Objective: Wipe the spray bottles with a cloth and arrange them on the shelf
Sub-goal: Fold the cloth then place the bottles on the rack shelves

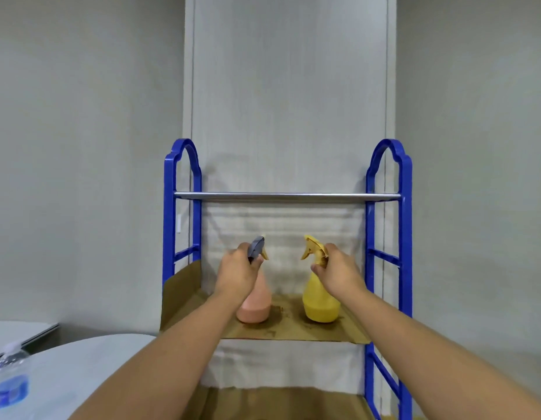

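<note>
No legible writing on bottles (253,304)

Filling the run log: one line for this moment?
left hand: grips pink bottle | right hand: grips yellow bottle | both upright on shelf

A blue plastic-framed shelf (403,225) stood against the pale wall, its tiers lined with brown cardboard (293,330). On the middle tier stood a pink spray bottle (254,307) and a yellow spray bottle (319,301), upright and apart. A silver metal rail (287,196) spanned the frame above; the cardboard looked stained, possibly damp.
</note>
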The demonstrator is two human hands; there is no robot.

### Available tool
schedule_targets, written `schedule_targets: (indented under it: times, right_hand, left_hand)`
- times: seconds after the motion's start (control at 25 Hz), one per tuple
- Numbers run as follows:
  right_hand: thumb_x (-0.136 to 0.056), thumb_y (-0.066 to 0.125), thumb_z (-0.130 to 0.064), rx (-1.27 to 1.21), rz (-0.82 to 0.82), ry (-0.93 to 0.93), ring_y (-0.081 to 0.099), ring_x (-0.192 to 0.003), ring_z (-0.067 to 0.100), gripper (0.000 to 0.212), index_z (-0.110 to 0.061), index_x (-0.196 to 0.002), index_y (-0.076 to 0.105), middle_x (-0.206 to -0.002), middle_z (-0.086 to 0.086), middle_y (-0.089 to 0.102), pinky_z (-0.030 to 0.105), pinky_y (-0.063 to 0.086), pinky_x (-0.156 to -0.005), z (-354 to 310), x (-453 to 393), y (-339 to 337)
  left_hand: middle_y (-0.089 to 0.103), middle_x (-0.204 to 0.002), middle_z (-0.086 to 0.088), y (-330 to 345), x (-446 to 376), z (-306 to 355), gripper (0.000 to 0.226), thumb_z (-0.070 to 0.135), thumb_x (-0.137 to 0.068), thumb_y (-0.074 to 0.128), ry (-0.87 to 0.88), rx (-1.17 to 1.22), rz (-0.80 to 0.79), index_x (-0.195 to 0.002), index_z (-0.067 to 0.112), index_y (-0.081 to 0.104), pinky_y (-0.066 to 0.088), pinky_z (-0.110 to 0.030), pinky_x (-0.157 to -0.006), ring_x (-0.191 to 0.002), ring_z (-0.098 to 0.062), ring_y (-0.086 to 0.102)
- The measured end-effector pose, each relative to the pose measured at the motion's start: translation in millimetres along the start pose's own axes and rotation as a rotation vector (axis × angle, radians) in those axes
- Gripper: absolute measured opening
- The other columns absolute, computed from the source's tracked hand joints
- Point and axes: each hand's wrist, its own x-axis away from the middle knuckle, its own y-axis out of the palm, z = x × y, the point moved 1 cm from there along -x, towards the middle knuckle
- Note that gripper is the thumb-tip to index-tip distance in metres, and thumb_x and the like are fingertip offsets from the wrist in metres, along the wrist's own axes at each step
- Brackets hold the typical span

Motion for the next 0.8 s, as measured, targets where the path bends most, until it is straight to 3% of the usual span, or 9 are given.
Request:
schedule_targets:
  times: [0.12,0.24,0.32,0.48,0.64,0.8]
  right_hand:
    - [-0.091,0.069,-0.032,-0.049,-0.026,0.003,0.064,-0.085,0.024,0.050,-0.029,-0.133,0.042,-0.096,0.001,0.066,0.039,0.056,-0.070,9,2,5]
    - [-0.089,0.071,-0.035,0.003,-0.054,0.022,0.062,-0.104,0.031,0.075,-0.030,-0.148,0.025,-0.119,0.008,0.063,0.045,0.056,-0.084,5,8,1]
    - [-0.091,0.068,-0.037,0.119,-0.047,-0.005,0.056,-0.114,0.033,0.070,-0.028,-0.148,0.028,-0.129,0.008,0.057,0.045,0.053,-0.088,-4,18,-8]
    - [-0.095,0.059,-0.038,0.341,-0.011,-0.147,0.047,-0.126,0.030,0.051,-0.025,-0.142,0.044,-0.141,0.005,0.051,0.044,0.045,-0.098,-32,49,-22]
    - [-0.094,0.062,-0.033,0.168,-0.065,-0.220,0.051,-0.125,0.030,0.046,-0.019,-0.137,0.054,-0.137,0.007,0.056,0.043,0.047,-0.099,-78,103,-11]
    - [-0.093,0.063,-0.030,0.039,-0.146,-0.341,0.061,-0.110,0.034,0.034,-0.019,-0.125,0.063,-0.119,0.009,0.066,0.038,0.050,-0.084,-130,175,25]
  left_hand:
    - [0.068,-0.113,-0.009,2,2,-7,0.048,0.028,-0.092,0.068,-0.036,0.061,-0.048,-0.135,0.016,0.050,0.052,-0.033,-0.076,-0.096,-0.025,0.065]
    - [0.065,-0.124,-0.009,-7,9,-7,0.064,0.028,-0.092,0.068,-0.087,0.063,-0.100,-0.149,0.020,0.037,0.050,-0.031,-0.080,-0.103,-0.025,0.063]
    - [0.063,-0.128,-0.009,-20,19,-3,0.066,0.028,-0.094,0.066,-0.099,0.015,-0.124,-0.151,0.020,0.034,0.048,-0.030,-0.081,-0.104,-0.022,0.061]
    - [0.064,-0.127,-0.006,-64,46,-2,0.050,0.028,-0.095,0.066,-0.074,-0.067,-0.122,-0.141,0.018,0.050,0.049,-0.029,-0.089,-0.112,-0.021,0.061]
    - [0.068,-0.117,-0.002,-125,99,-13,0.034,0.029,-0.093,0.065,-0.047,-0.158,-0.125,-0.124,0.016,0.064,0.049,-0.029,-0.090,-0.109,-0.021,0.063]
    - [0.069,-0.111,-0.001,-182,164,-51,0.028,0.031,-0.092,0.064,-0.101,-0.213,-0.154,-0.116,0.016,0.068,0.053,-0.032,-0.087,-0.102,-0.022,0.064]
